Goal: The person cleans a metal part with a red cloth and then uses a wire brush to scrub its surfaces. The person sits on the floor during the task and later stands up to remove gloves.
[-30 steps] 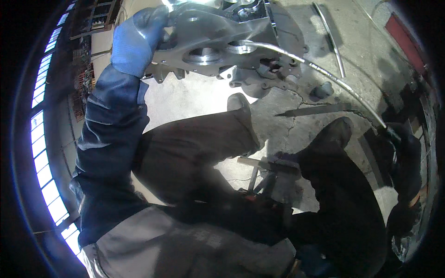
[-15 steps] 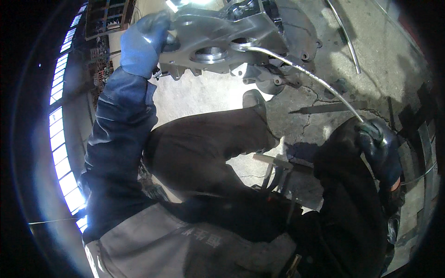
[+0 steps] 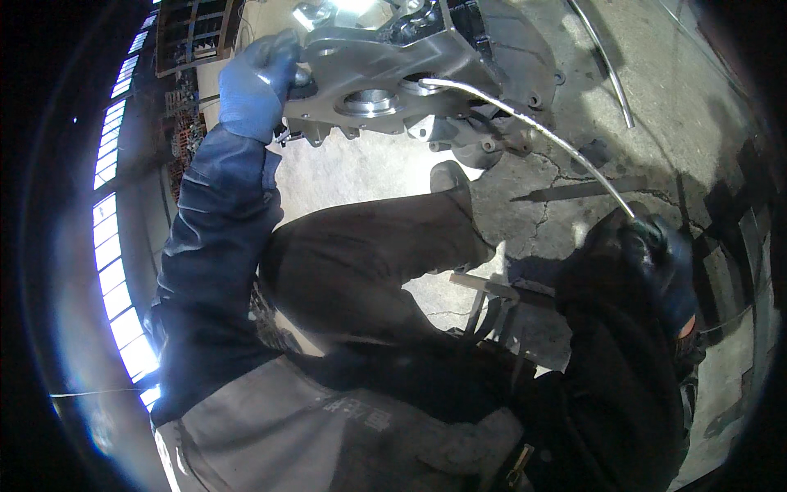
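My left hand [image 3: 256, 82], gloved blue, still grips the edge of the metal casting [image 3: 393, 78] on the concrete floor [image 3: 697, 107]. My right hand [image 3: 660, 246] has swung into view, closed around a thin rod [image 3: 533, 131] poking into it.

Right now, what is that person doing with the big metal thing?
A person in blue gloves is working on a grey cast metal housing over a cracked concrete floor. The left hand grips the housing's edge. The right hand holds one end of a long thin metal rod, whose other end reaches a round opening in the housing. One shoe shows below.
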Available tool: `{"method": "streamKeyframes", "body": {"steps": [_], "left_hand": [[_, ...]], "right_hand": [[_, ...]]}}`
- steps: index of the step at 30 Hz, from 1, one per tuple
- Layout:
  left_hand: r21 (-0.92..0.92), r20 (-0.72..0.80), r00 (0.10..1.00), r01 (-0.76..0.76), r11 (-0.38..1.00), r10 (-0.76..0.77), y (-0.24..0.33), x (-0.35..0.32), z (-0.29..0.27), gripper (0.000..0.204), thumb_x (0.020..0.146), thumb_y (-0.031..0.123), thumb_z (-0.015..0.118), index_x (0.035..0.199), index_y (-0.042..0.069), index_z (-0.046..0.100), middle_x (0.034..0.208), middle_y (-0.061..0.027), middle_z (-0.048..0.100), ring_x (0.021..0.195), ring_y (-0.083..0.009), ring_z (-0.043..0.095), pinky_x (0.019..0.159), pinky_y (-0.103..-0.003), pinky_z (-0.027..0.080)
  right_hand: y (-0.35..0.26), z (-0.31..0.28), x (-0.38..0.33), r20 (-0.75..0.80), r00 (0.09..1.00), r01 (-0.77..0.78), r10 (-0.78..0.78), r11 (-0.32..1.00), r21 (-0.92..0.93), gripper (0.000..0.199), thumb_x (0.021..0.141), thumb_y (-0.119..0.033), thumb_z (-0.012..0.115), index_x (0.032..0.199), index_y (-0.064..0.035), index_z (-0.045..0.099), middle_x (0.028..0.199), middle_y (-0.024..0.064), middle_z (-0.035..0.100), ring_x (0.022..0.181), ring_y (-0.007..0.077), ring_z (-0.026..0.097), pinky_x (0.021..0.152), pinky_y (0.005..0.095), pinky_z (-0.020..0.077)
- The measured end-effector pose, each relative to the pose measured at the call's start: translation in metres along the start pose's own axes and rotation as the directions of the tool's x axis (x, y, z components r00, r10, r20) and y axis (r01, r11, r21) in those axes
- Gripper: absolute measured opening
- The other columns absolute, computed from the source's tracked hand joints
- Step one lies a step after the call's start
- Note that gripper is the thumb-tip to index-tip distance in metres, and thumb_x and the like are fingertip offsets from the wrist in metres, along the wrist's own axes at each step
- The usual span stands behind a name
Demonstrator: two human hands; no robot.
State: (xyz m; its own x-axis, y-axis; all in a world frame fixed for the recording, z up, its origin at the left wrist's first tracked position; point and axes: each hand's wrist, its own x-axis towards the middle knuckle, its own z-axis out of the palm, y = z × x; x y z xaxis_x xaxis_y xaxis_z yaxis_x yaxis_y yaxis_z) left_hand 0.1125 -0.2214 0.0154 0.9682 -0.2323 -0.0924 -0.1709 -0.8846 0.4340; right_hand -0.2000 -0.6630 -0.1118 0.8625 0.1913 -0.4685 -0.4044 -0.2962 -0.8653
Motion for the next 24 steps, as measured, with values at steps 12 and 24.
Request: {"method": "streamKeyframes", "body": {"steps": [12, 24], "left_hand": [[0.055, 0.010, 0.999, -0.039, 0.998, 0.039, 0.014, -0.001, 0.002, 0.039, 0.101, 0.034, 0.069, 0.118, -0.001, 0.072, 0.089, -0.0095, 0.075, 0.076, -0.0144, 0.072, 0.071, -0.031, 0.061], [0.063, -0.013, 0.996, -0.085, 0.994, 0.086, 0.007, 0.003, 0.006, 0.037, 0.101, 0.035, 0.070, 0.115, 0.001, 0.074, 0.085, -0.0077, 0.074, 0.073, -0.0111, 0.069, 0.070, -0.030, 0.058]], "right_hand": [[0.006, -0.001, 0.010, -0.010, 0.997, 0.074, -0.075, 0.997, -0.028, 0.032, 0.092, -0.002, 0.067, 0.123, -0.0008, 0.067, 0.110, 0.0167, 0.074, 0.104, 0.0299, 0.072, 0.096, 0.0375, 0.0540], [-0.017, -0.020, 0.011, -0.079, 0.997, 0.011, -0.016, 0.998, -0.066, 0.020, 0.094, -0.010, 0.068, 0.110, 0.0012, 0.068, 0.092, 0.0125, 0.068, 0.083, 0.0203, 0.066, 0.076, 0.0339, 0.0514]]}}
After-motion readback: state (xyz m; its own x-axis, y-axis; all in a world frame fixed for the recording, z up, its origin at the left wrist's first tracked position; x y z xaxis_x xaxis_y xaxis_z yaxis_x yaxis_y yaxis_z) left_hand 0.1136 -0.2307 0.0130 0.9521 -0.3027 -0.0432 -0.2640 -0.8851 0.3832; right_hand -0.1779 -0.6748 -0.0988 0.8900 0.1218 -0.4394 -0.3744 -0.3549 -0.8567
